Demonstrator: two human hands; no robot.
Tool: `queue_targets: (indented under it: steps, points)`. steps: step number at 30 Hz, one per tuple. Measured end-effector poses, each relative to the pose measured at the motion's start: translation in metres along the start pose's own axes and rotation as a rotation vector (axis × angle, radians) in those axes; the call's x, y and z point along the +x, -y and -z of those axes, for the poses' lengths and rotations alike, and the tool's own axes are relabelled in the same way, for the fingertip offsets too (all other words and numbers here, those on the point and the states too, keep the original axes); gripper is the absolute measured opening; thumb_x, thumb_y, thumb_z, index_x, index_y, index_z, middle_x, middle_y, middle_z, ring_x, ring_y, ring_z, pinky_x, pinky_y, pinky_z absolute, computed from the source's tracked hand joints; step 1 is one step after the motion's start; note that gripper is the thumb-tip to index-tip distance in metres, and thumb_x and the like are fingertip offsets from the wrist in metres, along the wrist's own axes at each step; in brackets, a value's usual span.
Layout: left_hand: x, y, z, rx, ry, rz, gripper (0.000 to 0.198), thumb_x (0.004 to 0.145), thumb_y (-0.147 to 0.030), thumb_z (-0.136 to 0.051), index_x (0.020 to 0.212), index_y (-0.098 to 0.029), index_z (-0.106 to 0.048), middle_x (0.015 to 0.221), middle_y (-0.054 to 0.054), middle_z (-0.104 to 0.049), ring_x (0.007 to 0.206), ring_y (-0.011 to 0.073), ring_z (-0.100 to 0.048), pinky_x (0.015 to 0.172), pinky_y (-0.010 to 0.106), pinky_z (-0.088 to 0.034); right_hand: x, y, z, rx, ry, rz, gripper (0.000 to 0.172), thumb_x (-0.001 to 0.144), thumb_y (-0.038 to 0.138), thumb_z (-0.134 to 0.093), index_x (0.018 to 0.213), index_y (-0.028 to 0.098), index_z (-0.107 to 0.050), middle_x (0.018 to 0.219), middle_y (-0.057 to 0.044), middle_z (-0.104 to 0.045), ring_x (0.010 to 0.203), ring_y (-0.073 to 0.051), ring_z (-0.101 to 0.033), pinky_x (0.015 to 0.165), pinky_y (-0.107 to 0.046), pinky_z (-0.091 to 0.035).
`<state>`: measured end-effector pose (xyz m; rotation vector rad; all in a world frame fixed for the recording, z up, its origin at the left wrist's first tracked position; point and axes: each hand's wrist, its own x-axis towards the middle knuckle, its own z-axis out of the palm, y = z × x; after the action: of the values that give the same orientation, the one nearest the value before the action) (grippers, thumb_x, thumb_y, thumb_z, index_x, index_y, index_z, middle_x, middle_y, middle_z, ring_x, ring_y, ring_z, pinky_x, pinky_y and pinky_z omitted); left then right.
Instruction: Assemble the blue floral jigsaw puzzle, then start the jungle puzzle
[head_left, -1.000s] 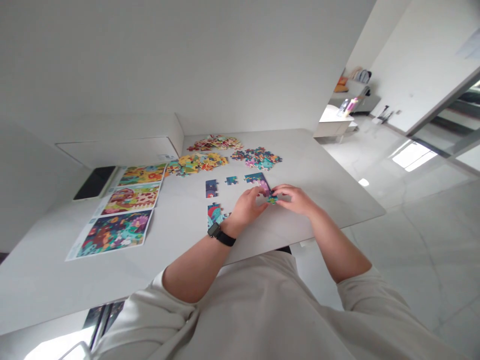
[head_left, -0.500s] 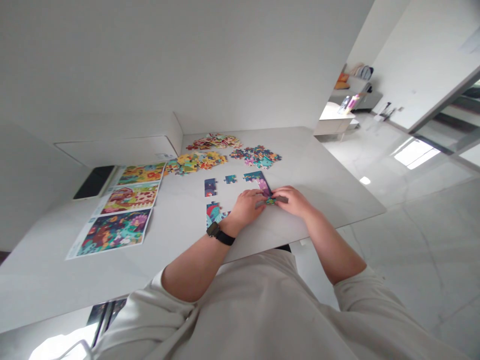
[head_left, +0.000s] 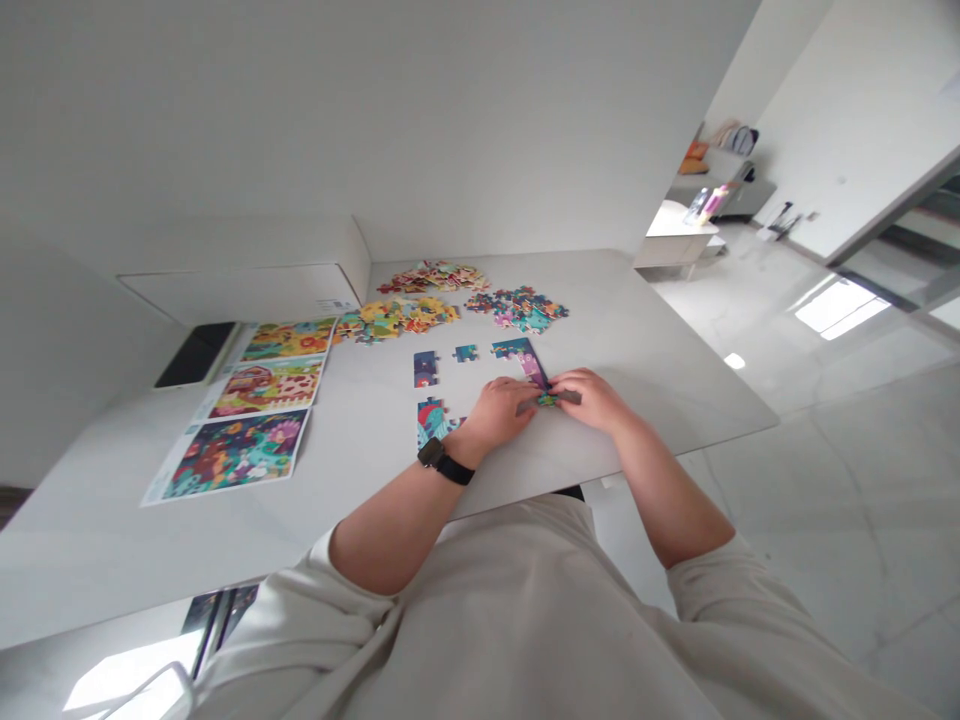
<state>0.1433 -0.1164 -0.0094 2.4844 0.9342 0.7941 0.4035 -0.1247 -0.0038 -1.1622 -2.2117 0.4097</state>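
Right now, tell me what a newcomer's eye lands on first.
The three bright picture sheets on the left of the white table catch the eye first. Farther on lie heaps of jigsaw pieces. At centre, the left hand and right hand hold a jigsaw piece.

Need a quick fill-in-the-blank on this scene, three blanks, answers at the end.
A black watch is on the person's ____ wrist. The left hand and right hand pinch jigsaw pieces together above a ____ tabletop. Beyond the hands, loose jigsaw pieces lie in ____ heaps.

Missing words: left; white; three
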Motion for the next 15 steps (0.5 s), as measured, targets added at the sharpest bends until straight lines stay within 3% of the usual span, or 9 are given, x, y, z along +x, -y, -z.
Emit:
queue_targets:
  steps: [15]
  points:
    - [-0.0022,-0.0029,0.0009,0.134,0.057,0.042,0.037,0.099,-0.027,-0.067,0.133,-0.026,-0.082,0.144,0.008,-0.076,0.134,0.0305,-0.069,0.123,0.05,-0.05,-0.0019,-0.0056,-0.0029,-0.089,0.013,0.051,0.023,0.091,0.018,-0.078,0.108,0.03,-0.087,0.127,-0.007,-0.083,0.117,-0.029,-0.077,0.11,-0.05,-0.057]
